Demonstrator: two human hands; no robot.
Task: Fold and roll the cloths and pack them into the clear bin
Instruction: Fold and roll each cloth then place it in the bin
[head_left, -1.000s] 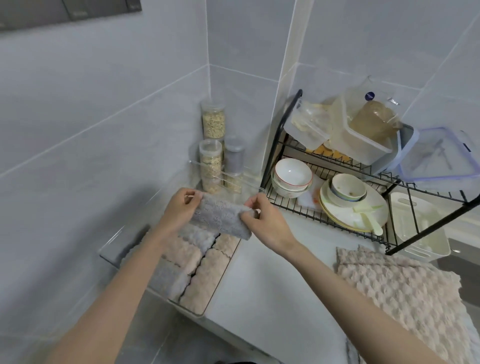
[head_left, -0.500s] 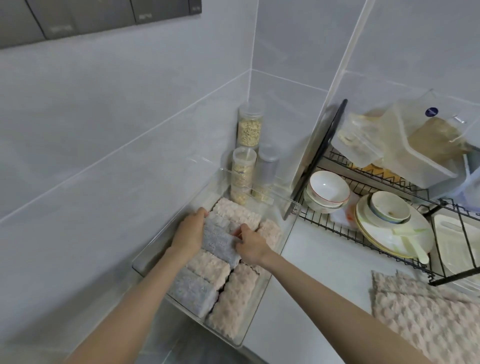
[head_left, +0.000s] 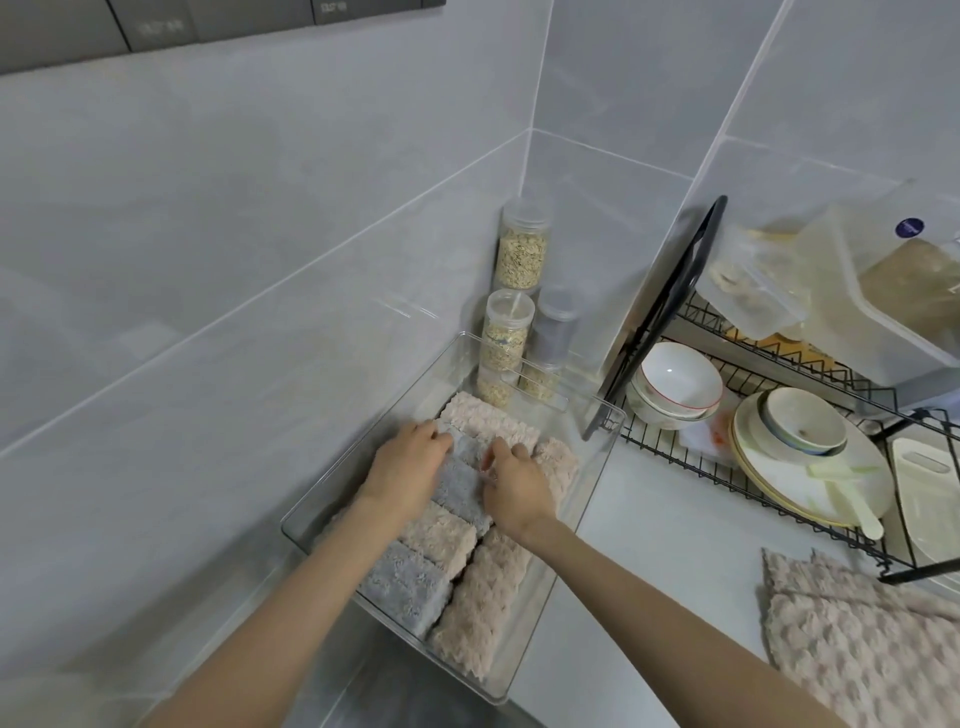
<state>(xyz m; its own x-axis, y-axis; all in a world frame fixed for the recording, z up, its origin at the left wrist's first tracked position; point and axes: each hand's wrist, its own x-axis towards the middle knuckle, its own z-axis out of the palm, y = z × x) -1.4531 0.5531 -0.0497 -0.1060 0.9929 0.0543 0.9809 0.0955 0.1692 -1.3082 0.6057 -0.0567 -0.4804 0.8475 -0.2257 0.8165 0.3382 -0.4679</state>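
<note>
Fingers (head_left: 434, 434) of the left hand (head_left: 410, 467) and of the right hand (head_left: 514, 480) curl down over the two ends of a grey rolled cloth (head_left: 460, 488) and are clamped on it from left and right. The cloth lies inside the clear bin (head_left: 589, 499), midway along its left row. Nearest in that row is a second grey roll (head_left: 410, 587) by the near wall, then a pink roll (head_left: 441, 535) touching the held cloth. In the right row a long pink roll (head_left: 480, 603) lies near, with a short pink roll (head_left: 558, 462) just beside the right hand. A crosswise pink roll (head_left: 488, 421) lies beyond the fingers. At near right an unfolded pink cloth (head_left: 857, 649) lies on the desk (head_left: 649, 545). Farther right is a black wire dish rack (head_left: 670, 312) with bowls (head_left: 680, 379) and plates (head_left: 779, 480). In the far corner stand lidded jars (head_left: 521, 254) of grain.
</note>
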